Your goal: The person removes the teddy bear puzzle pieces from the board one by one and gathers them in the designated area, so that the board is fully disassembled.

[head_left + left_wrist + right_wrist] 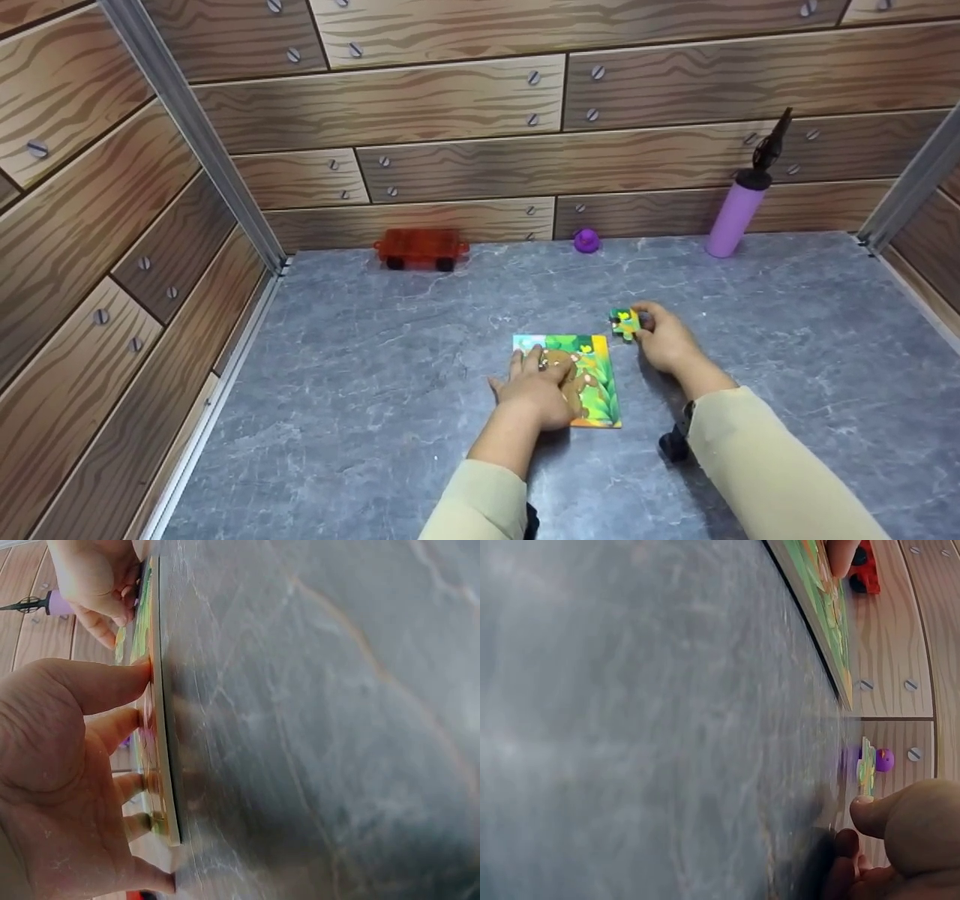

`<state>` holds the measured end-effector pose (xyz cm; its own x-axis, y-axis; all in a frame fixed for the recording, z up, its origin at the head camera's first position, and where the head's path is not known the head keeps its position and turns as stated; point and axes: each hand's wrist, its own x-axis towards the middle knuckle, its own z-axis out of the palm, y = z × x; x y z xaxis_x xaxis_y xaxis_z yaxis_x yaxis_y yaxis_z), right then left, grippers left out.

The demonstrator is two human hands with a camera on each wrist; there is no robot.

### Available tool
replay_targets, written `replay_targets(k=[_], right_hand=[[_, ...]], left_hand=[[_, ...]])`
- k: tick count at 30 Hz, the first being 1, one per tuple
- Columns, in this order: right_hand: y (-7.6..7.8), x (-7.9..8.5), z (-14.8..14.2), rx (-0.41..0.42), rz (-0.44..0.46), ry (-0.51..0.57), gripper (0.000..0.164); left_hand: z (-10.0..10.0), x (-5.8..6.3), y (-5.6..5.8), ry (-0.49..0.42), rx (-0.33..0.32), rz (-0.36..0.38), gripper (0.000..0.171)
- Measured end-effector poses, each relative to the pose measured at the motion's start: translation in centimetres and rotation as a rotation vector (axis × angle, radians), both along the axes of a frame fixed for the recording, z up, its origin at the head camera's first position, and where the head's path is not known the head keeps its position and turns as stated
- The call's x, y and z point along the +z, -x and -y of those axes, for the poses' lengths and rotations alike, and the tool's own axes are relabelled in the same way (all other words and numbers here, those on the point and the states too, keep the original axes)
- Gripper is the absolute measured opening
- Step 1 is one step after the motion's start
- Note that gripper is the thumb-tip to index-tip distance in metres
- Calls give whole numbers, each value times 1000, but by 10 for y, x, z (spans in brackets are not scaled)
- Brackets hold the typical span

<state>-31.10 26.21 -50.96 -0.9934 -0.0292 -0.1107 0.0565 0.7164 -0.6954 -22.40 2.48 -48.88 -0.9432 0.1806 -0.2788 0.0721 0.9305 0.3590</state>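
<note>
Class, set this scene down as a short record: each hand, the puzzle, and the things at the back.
left hand: fingers spread, resting on the puzzle board
right hand: pinches a jigsaw piece
puzzle board: flat on the grey tabletop, picture partly covered
back row, left to right: red toy wagon, purple toy duck, purple hand pump

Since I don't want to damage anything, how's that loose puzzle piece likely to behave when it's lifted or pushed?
The puzzle piece is probably stiff: held at one side by the right grip, it shows no sag. It's likely light, looking small and thin. Its protruding tabs might snag if pushed against the picture board.
</note>
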Motion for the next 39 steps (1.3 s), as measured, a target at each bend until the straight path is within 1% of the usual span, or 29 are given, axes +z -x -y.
replay_targets(k=[9, 15, 21, 29, 33, 37, 39], right_hand=[[2, 3, 2, 26, 47, -61, 51], [2, 4, 3, 41, 28, -96, 50], [1, 3, 4, 47, 14, -111, 50], [2, 1, 5, 41, -5, -110, 49], [0, 0, 4, 31, -10, -97, 52], [-3, 0, 3, 14, 1, -66, 57], [-4, 1, 4, -3, 14, -29, 59]], left_hand=[[0, -1, 0, -6, 1, -4, 69], [-1, -1, -1, -24, 1, -19, 60], [0, 0, -2, -34, 7, -14, 59], [1, -2, -2, -29, 3, -17, 67], [0, -3, -2, -33, 0, -16, 67], [1, -4, -2, -48, -1, -8, 67], [3, -4, -2, -53, -7, -10, 68]])
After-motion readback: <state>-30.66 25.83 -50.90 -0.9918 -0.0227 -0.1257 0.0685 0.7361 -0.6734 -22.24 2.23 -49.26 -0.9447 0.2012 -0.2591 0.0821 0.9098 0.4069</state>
